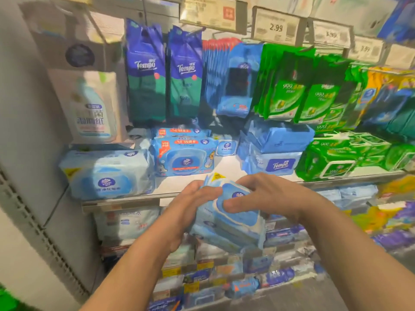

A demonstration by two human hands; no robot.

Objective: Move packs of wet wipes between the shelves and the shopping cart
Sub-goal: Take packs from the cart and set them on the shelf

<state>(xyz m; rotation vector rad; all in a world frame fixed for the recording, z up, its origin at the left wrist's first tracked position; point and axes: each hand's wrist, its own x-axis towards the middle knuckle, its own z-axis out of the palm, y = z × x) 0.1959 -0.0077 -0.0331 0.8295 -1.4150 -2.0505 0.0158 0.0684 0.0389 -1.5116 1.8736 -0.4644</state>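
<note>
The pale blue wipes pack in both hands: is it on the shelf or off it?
Off it. The pale blue pack is held in front of the shelf edge, gripped by the left hand and right hand.

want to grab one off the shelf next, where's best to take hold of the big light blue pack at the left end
Grip the light blue pack across its short ends, one hand on each, coming from the front over the shelf edge. It lies flat, wide side toward you, soft and bulky. Both hands now hold another pack.
</note>
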